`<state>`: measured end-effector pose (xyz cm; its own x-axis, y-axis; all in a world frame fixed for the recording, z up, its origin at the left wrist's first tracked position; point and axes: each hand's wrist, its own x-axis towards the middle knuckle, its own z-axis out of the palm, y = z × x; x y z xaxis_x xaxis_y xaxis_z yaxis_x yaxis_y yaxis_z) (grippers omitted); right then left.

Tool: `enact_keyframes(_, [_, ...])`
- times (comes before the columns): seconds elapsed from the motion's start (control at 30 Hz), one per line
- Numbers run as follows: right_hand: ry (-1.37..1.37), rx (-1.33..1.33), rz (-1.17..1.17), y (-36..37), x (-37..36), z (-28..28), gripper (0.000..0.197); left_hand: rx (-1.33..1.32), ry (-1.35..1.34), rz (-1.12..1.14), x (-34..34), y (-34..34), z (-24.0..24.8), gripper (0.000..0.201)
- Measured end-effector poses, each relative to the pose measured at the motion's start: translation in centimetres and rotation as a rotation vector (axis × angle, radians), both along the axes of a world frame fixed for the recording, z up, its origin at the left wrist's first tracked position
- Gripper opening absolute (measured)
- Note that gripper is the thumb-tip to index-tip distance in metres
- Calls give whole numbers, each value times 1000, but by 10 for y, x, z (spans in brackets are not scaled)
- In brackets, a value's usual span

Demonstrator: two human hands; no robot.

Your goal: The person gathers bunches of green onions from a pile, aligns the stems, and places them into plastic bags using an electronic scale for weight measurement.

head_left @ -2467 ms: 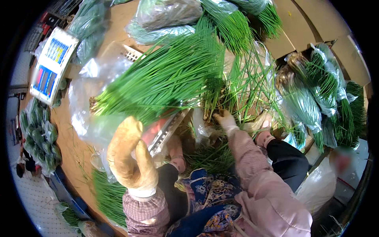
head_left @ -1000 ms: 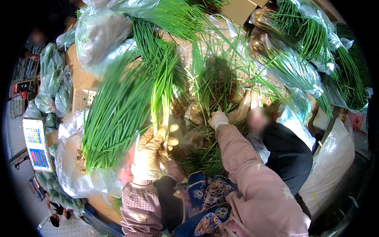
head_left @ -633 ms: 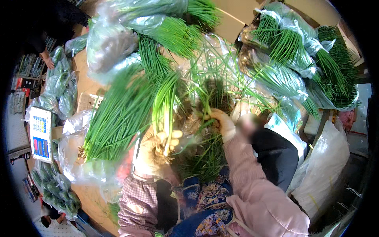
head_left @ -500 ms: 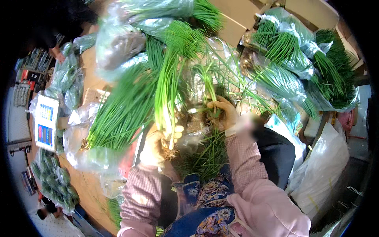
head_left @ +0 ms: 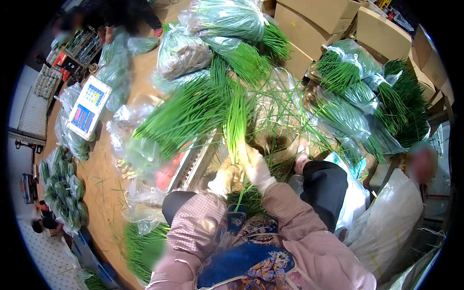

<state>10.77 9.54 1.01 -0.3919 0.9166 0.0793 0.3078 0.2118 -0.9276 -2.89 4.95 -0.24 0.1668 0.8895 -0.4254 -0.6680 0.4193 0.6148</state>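
Cardboard boxes [head_left: 338, 19] stack up at the back, bagged greens [head_left: 227, 21] piled before them. A big chive heap [head_left: 183, 113] sprawls on clear plastic, crowding my left side. Both gloves meet low: my right hand [head_left: 256, 169] clamps a chive bunch [head_left: 237, 123] upright, my left hand [head_left: 224, 176] closed at its roots. A scale [head_left: 88, 107] sits far left.

Both forearms rise from the lower edge toward the centre of the frame, sleeves in pink check. The gloved left hand [head_left: 223, 178] and gloved right hand [head_left: 257, 166] sit close together, fingers curled shut.
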Motion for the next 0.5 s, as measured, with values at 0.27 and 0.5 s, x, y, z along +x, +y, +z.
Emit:
enact_keyframes(0.27, [-134,448,275,-49,18,32,48,-237,-10,281,26,-20,11,25])
enact_keyframes(0.5, [-24,-179,194,-25,80,67,34,-231,-36,167,3,-46,46,20])
